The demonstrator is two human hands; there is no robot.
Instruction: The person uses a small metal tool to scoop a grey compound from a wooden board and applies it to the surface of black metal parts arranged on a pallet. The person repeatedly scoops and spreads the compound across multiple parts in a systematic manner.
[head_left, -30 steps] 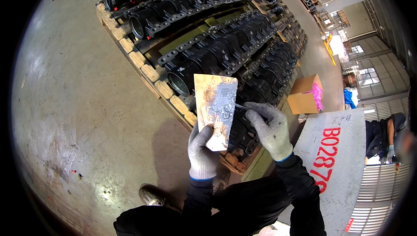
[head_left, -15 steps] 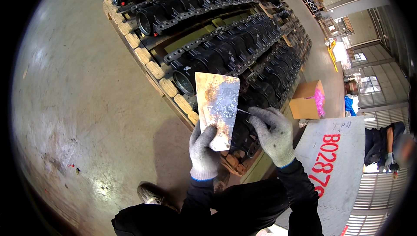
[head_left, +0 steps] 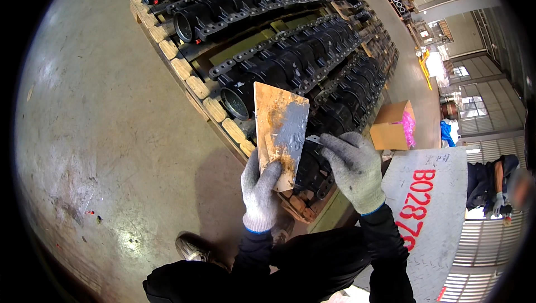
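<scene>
My gloved left hand (head_left: 260,194) grips a flat tan board (head_left: 268,99) by its lower end, thumb across the face. Grey paste (head_left: 291,127) and brown stains cover part of that face. By the board's right edge, my gloved right hand (head_left: 353,172) pinches a small putty knife (head_left: 314,139); only a short bit of its pale metal blade shows past the fingertips. Beyond the board lie long black cast-metal housings (head_left: 290,66) with round open ends and drilled flanges, set in rows.
The housings rest on a wooden pallet (head_left: 198,87). To the right stand a cardboard box (head_left: 388,135) with pink packing and a grey panel (head_left: 432,213) with red markings. A person (head_left: 494,186) is at the far right. Concrete floor (head_left: 111,124) spreads left.
The board has tilted, its top edge now slanting down to the right. The putty knife has turned, showing more of its blade beside the board. Both hands keep their holds.
</scene>
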